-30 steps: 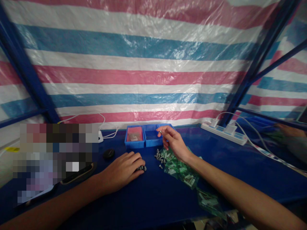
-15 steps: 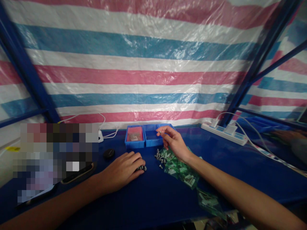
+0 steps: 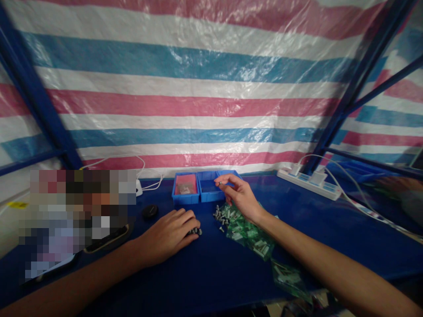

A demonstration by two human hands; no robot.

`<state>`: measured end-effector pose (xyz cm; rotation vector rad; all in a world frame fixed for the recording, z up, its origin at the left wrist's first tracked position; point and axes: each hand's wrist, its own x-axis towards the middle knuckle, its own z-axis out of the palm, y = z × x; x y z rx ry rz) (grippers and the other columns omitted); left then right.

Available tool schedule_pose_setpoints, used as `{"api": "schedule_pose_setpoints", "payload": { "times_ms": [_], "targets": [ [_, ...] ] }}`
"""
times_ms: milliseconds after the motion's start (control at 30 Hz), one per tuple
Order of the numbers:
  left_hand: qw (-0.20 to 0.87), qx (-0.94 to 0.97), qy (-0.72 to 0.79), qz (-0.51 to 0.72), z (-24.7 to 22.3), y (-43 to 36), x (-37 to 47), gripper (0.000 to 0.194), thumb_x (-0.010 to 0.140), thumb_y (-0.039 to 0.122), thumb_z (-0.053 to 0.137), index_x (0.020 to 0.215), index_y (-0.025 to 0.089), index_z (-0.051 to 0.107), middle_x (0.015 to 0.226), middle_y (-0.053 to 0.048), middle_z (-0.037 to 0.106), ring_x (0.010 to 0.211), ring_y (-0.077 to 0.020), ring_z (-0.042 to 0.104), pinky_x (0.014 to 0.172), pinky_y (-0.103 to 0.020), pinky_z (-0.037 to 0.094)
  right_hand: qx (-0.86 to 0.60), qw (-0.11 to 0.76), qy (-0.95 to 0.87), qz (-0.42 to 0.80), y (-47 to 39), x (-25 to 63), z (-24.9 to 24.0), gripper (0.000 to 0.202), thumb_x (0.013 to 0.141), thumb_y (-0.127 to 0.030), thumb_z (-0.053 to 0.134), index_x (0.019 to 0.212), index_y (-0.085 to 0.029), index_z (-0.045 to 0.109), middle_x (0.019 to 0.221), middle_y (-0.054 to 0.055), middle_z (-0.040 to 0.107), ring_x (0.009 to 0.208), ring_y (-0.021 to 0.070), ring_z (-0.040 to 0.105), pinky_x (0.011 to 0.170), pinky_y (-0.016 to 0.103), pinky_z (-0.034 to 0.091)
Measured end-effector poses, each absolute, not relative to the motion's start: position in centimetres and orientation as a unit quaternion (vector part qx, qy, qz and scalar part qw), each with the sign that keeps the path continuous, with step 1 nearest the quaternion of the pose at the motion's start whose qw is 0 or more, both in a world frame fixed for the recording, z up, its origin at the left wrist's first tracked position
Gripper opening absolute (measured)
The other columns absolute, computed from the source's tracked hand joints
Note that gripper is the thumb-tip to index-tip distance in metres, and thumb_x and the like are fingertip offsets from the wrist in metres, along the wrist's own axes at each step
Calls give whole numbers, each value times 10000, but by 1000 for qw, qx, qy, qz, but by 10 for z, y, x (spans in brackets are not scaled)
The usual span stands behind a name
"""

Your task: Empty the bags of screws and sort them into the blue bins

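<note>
My left hand (image 3: 172,232) rests palm down on the blue table, its fingers curled around a small heap of metal screws (image 3: 196,231). Some of these show between thumb and fingertips; the palm hides the others. Raised over the table, my right hand (image 3: 243,198) pinches one small screw (image 3: 220,182) between thumb and index finger, in front of the blue bins. Below it lies a loose pile of screws (image 3: 218,215). Beside that pile, partly under my right wrist, several green plastic bags (image 3: 238,230) hold small light-coloured and metal parts.
A blue bin (image 3: 185,200) with a pink lining and a clear bag stands at the back, beside another blue bin (image 3: 211,196). A black round case (image 3: 150,211) sits left. A white power strip (image 3: 309,185) with cables lies right. Another person's blurred hand (image 3: 401,185) shows at far right.
My right hand's fingertips have shifted very slightly around the screw. My left hand stays put. The other person's hand at the far right has moved a little.
</note>
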<state>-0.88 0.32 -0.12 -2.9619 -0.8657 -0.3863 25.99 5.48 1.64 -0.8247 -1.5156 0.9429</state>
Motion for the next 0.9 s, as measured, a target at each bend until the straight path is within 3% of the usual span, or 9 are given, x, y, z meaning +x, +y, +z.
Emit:
{"api": "schedule_pose_setpoints", "payload": {
  "times_ms": [367,900],
  "targets": [
    [15,-952,-286,-109,0,3,-8,169,1095,330,549,1204,226,626,1191,-48,645,1069,-255,598,949,-389,445,-355,542,-649,399,55,260,17,118,939,-315,702,1031,-273,763,1063,34,726,483,82,467,427,268,373],
    [15,-952,-285,-108,2,2,-8,166,1098,327,541,1206,229,621,1185,-51,649,1065,-252,598,952,-382,452,-364,539,-643,404,54,261,18,165,909,-327,736,1051,-264,789,1076,35,732,497,73,486,432,249,371]
  ]
}}
